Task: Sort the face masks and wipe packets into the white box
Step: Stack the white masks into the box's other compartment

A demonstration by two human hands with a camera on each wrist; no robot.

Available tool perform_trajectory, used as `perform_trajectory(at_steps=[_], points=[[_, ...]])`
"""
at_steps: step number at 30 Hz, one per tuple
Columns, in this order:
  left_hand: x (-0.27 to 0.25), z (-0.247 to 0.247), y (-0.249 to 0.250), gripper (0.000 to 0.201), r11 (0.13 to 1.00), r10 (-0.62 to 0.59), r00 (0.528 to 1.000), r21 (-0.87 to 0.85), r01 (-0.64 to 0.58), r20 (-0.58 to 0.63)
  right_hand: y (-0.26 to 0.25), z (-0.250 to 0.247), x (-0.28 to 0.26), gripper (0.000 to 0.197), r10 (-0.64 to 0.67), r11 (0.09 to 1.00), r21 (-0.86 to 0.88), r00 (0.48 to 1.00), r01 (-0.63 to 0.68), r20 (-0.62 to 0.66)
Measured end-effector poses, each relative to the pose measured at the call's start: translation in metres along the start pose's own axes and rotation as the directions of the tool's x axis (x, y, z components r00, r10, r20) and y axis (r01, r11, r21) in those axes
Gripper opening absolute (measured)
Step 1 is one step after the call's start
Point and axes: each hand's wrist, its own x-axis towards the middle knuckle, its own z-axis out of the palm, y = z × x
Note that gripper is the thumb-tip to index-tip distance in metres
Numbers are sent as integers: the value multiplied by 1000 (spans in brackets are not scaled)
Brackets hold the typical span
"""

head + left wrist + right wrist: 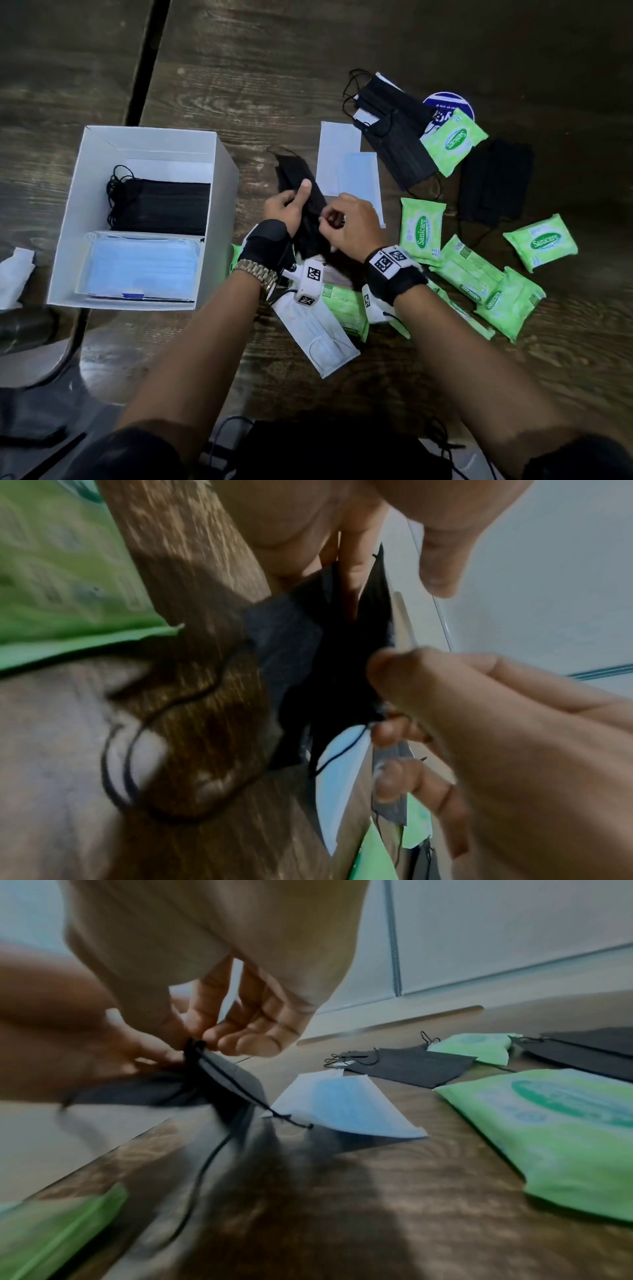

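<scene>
Dark wooden table (260, 85) carrying a half-finished sort of masks and wipes.

Nearest, both hands are holding one black mask (301, 202) above the tabletop: the left hand (286, 209) is gripping it, thumb pressing on top, while the right hand (346, 222) is pinching its edge. Farther left, the white box (226, 164) is waiting. Dangling ear loops risk snagging loose green wipe packets (422, 230) during the carry.

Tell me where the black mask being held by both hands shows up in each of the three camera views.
Head: black mask centre frame, gripped by left hand and right hand.
Left wrist: centre, dark folds between the fingers.
Right wrist: centre left, under the fingertips.
Shared landmark: the blue mask lying on the table just beyond.
</scene>
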Motion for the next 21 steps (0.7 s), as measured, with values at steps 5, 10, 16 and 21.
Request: perform_trajectory(at_steps=[5,10,16,21], points=[[0,11,2,24,994,100,994,50,-98,-36,-2,11,-21,10,-23,998,-61,992,31,121],[0,18,-1,19,977,178,983,124,-171,-46,11,-2,-24,22,50,997,63,996,-54,77],[-7,28,8,44,978,202,979,48,-201,-25,74,-46,14,10,322,938,-65,927,-340,-193],[2,33,4,54,924,370,927,77,-374,56,117,-71,55,20,377,849,-325,909,-416,-178]])
